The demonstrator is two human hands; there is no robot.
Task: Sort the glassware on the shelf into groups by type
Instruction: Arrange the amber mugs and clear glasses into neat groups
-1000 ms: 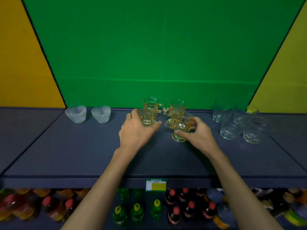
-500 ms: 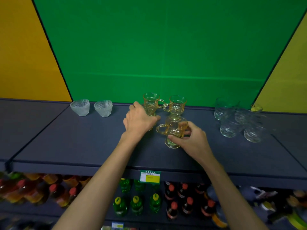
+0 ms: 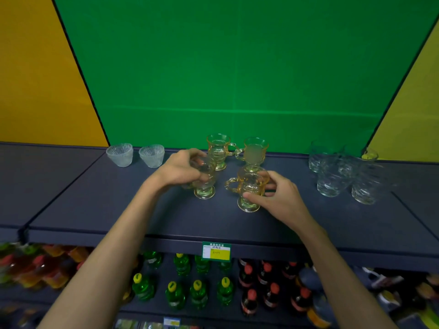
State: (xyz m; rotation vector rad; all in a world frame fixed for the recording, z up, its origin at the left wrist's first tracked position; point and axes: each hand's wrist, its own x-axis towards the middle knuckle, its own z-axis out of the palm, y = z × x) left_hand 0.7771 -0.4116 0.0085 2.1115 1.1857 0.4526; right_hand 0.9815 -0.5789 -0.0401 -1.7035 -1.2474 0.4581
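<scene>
Both hands are working the middle of the dark shelf (image 3: 95, 205) right now. The left hand (image 3: 180, 170) is wrapping its fingers around an amber footed mug (image 3: 204, 184), fingers curled and pressed against the glass, with the mug's foot sitting on the shelf surface. The right hand (image 3: 279, 198) is pinching a second amber mug (image 3: 250, 188) between thumb and fingers, its handle pointing left, its base on the shelf just to the right of the first one.

Behind them, two more amber mugs are standing near the back edge: one (image 3: 218, 150) just behind the left hand, the other (image 3: 254, 151) beside it, their handles almost meeting. Off to the left, two small ribbed clear bowls (image 3: 120, 154) (image 3: 152, 156) are sitting side by side. Over on the right, a cluster of clear glass cups (image 3: 332, 181) is bunching close together, well apart from the amber group. A green and yellow price tag (image 3: 216, 251) is hanging on the shelf's front edge, above rows of bottles (image 3: 197, 293) down below.
</scene>
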